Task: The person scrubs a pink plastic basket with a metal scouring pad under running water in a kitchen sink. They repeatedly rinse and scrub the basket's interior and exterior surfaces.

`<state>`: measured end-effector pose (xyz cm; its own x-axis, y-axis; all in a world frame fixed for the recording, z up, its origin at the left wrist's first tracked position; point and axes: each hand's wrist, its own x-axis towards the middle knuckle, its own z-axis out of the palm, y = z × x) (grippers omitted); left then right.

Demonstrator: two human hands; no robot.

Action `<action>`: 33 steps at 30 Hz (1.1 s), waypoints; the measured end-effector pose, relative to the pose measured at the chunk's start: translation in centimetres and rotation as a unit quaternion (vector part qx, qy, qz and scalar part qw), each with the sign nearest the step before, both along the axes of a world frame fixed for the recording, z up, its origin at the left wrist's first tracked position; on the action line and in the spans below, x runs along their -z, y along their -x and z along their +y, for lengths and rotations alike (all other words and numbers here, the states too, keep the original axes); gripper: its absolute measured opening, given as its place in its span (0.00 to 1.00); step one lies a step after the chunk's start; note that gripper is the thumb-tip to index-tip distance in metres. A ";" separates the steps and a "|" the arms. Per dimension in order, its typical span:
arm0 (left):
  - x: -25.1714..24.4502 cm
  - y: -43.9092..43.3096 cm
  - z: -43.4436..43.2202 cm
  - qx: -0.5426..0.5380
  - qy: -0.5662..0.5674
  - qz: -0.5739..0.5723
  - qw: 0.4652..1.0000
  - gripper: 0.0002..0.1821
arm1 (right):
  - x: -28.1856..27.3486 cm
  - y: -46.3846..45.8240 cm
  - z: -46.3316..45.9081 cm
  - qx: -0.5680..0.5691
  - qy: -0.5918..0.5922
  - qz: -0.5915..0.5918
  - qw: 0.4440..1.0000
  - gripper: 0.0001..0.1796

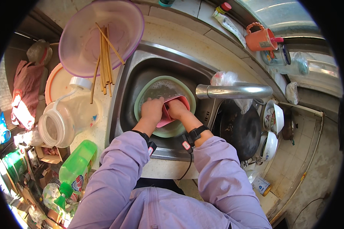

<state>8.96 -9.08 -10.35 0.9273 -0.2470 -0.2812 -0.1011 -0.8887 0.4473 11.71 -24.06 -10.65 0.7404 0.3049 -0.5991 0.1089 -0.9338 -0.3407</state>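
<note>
A pink square-mouthed plastic container sits tilted in a light green basin. The basin holds cloudy, sudsy water and stands in a stainless steel sink. My left hand grips the container's left side, its fingertips at the far end. Inside the container's mouth is my right hand; its fingers are hidden by the pink walls, so what they hold or touch inside cannot be seen.
A metal faucet juts in right of the basin. Chopsticks lie across a translucent purple-rimmed basin at upper left. Beside the sink are a clear plastic jug and a green detergent bottle. A black pan stands at right.
</note>
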 end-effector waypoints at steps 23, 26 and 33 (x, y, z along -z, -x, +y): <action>-3.0 3.4 0.0 -0.089 0.054 -0.078 0.992 0.29 | -10.7 6.7 -1.9 0.042 -0.184 -0.242 0.952 0.17; -4.8 3.6 0.3 -0.091 0.041 -0.105 0.989 0.30 | -14.0 9.3 -2.4 0.094 -0.215 -0.282 0.930 0.17; -8.4 2.8 1.4 -0.190 0.144 -0.108 0.965 0.29 | -17.7 11.0 -4.7 0.209 -0.274 -0.338 0.876 0.17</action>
